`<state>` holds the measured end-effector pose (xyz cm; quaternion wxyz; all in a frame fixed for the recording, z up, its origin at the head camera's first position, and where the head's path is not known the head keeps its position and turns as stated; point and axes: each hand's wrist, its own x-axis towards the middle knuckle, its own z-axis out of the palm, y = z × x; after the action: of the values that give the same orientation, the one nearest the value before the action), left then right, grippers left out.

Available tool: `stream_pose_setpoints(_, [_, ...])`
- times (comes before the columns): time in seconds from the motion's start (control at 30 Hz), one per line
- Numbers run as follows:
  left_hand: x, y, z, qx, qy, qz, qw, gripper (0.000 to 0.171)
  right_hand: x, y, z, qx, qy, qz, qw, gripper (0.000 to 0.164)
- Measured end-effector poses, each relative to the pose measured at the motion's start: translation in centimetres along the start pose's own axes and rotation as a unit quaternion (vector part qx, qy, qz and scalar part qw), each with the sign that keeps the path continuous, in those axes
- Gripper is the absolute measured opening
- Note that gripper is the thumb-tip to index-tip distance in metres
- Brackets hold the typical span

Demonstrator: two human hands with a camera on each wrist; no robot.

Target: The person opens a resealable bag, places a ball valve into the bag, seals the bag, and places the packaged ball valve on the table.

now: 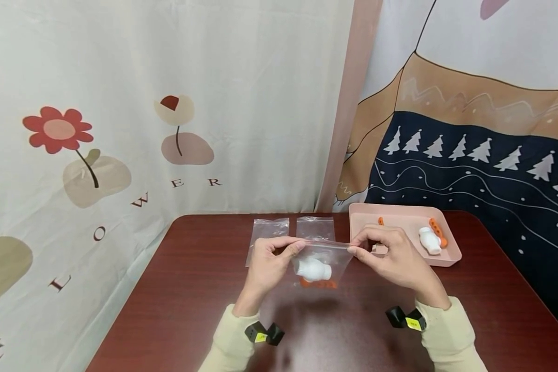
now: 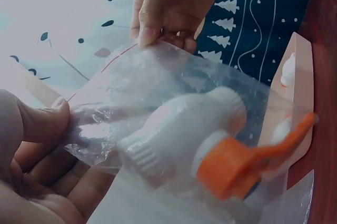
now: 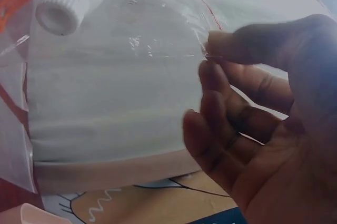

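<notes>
A clear zip bag [image 1: 341, 261] hangs above the table, its top edge stretched between both hands. My left hand [image 1: 270, 262] pinches the top left corner between thumb and fingers. At the top right corner my right hand [image 1: 397, 258] pinches the bag's edge the same way. Inside lie a white plastic bottle-shaped piece [image 2: 181, 124] with ribbed ends and an orange piece [image 2: 226, 168] with a thin arm. In the right wrist view the white piece [image 3: 66, 5] shows a ribbed, round end. Whether the zip is sealed cannot be told.
Two flat clear bags [image 1: 270, 227] [image 1: 315, 228] lie at the table's back edge. Right of them stands a pink tray [image 1: 452, 256] holding white pieces [image 1: 430, 241] and orange pieces [image 1: 438, 231]. Printed curtains hang behind the dark red table [image 1: 176, 289].
</notes>
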<state>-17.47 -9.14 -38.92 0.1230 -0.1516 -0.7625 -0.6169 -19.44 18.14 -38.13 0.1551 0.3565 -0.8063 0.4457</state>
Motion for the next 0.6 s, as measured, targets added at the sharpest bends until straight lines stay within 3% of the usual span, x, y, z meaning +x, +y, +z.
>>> stream_pose_setpoints(0.13, [-0.1,0.1,0.2,0.01,0.018,0.002,0.9998,0.01,0.0,0.1,0.4,0.021,-0.029,0.044,0.998,0.015])
stream_pose_setpoints(0.23, [-0.2,0.1,0.5,0.021,0.024,0.003,0.9995,0.008,0.1,0.0,1.2,0.025,-0.039,0.052,0.998,0.018])
stream_pose_setpoints(0.6, [-1.0,0.0,2.5,0.022,0.004,0.015,0.9996,0.015,0.7,-1.6,4.2,-0.025,0.001,-0.045,0.999,0.018])
